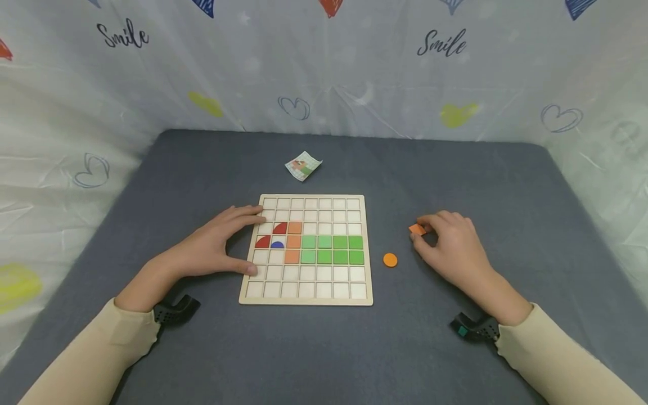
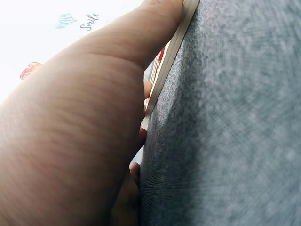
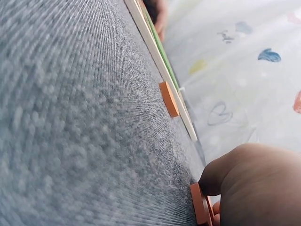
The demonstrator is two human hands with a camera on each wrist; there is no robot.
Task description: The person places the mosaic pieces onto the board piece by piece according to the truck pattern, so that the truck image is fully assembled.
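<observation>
A square wooden grid board (image 1: 306, 301) lies on the dark table in the head view. In its cells are red quarter-circle pieces (image 1: 262, 242), a blue half-circle (image 1: 277, 245), orange squares (image 1: 294, 242) and several green squares (image 1: 340, 249). My left hand (image 1: 207, 244) rests along the board's left edge, thumb and fingers spread, fingertips on the rim. To the right of the board, my right hand (image 1: 453, 247) pinches an orange tile (image 1: 417, 229) between thumb and fingers, close over the table. Between that hand and the board sits a round orange disc (image 1: 390, 260).
A small picture card (image 1: 304, 166) with a coloured grid pattern lies behind the board. The grey table (image 1: 455, 174) ends at a printed white curtain (image 1: 354, 67) at the back and sides.
</observation>
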